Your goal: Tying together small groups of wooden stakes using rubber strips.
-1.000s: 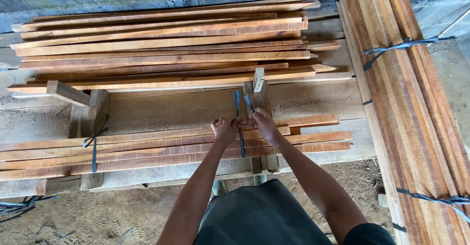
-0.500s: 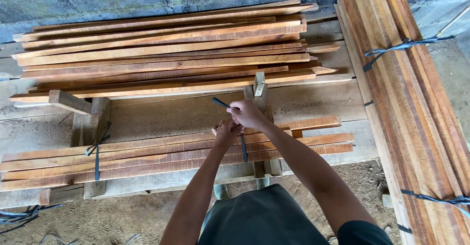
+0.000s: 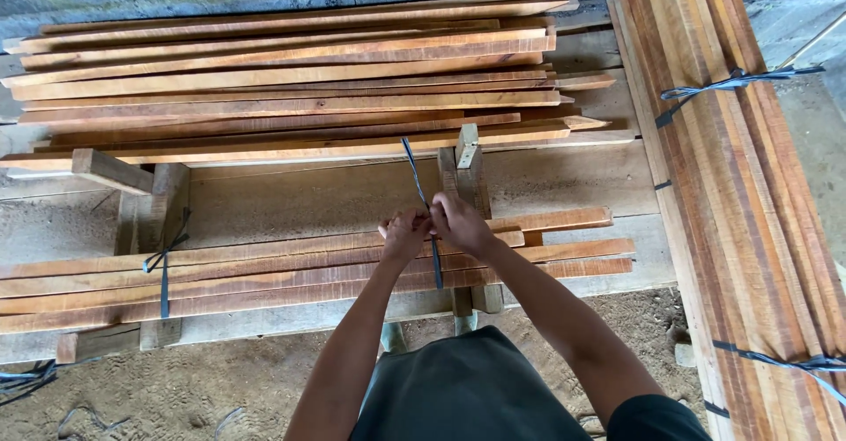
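Note:
A bundle of long thin wooden slats [image 3: 264,269] lies across a wooden workbench [image 3: 335,196] in front of me. A dark blue plastic strap [image 3: 435,260] runs around the bundle near its right end, and one loose end [image 3: 412,170] sticks up and away from me. My left hand [image 3: 404,233] and my right hand [image 3: 460,222] meet on top of the bundle, both pinching the strap where its ends cross. A second strap [image 3: 164,269] is tied around the same bundle further left.
A loose pile of longer slats [image 3: 291,80] lies behind the bench against a grey wall. A strapped stack of slats [image 3: 740,212] runs along the right side. Small upright wooden blocks [image 3: 467,163] stand on the bench. Strap scraps [image 3: 26,379] lie on the dirt floor.
My hands have stayed at the strap crossing, working it. The strap's loose end, first upright, swung left and now points up and away again.

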